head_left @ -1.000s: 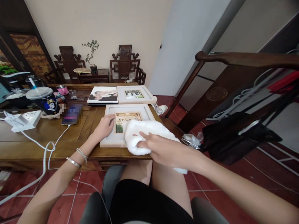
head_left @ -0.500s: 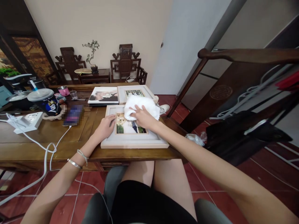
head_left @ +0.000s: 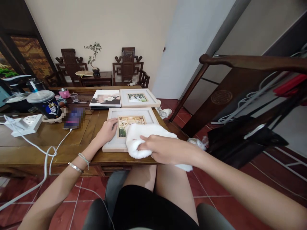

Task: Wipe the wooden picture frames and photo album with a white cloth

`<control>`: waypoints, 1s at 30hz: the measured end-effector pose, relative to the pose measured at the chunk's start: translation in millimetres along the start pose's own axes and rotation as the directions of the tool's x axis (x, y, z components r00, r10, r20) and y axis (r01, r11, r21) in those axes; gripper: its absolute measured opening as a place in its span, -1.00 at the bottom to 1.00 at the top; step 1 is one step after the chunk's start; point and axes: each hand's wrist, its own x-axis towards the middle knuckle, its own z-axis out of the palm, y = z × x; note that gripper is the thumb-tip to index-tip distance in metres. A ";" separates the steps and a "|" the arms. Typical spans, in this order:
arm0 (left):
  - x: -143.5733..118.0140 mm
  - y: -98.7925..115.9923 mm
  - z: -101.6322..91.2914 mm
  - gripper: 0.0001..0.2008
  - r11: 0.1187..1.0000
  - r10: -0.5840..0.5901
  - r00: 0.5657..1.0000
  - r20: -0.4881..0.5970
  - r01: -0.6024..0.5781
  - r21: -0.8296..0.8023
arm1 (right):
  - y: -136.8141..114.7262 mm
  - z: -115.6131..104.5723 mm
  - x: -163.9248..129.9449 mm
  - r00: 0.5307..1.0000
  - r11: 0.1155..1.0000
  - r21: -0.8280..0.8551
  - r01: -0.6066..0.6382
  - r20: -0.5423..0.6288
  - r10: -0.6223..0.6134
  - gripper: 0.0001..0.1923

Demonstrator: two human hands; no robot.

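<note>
The picture frame (head_left: 112,145) at the table's near edge is pinned by the flat, open left hand (head_left: 107,130); the white cloth (head_left: 144,140) is gripped by the closed right hand (head_left: 163,149). The frame could be pushed off by hard wiping.

No readable text, label or number anywhere; cup (head_left: 49,107) print is picture only, phone screen (head_left: 74,117) blurred.
</note>
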 end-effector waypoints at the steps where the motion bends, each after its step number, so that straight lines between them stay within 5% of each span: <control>1: 0.1 0.1 -0.1 -0.63 1.000 0.002 1.000 0.002 -0.002 0.000 | 1.6 6.6 4.7 0.999 1.000 0.004 -0.002 -0.033 0.003 -0.45; 5: 0.6 -0.5 1.0 -0.62 1.000 -0.006 1.000 0.013 0.006 0.005 | 29.1 32.4 41.6 0.975 0.999 -0.038 -0.013 -0.221 0.004 -0.34; 9: 1.0 -1.2 1.9 -0.63 1.000 -0.009 1.000 0.008 0.009 0.005 | 70.2 34.7 88.7 0.917 0.988 -0.118 -0.098 -0.396 0.044 -0.35; 14: 1.7 0.4 0.3 -0.64 1.000 0.002 1.000 0.008 -0.002 -0.015 | 85.7 21.3 118.9 0.923 0.975 -0.154 -0.161 -0.375 0.093 -0.35; 18: 1.8 0.9 0.7 -0.65 1.000 -0.002 1.000 0.002 0.002 -0.007 | 66.5 17.8 101.7 0.961 0.988 -0.136 -0.076 -0.274 0.037 -0.34; 25: 0.9 0.0 0.8 -0.63 1.000 0.002 1.000 0.006 -0.002 -0.011 | 17.3 -6.3 28.8 0.994 0.995 0.007 0.103 0.043 -0.103 -0.49; 30: 0.7 0.1 0.2 -0.62 1.000 0.004 1.000 0.014 -0.004 -0.002 | 1.0 2.8 17.1 0.998 0.998 0.014 0.057 -0.008 -0.057 -0.44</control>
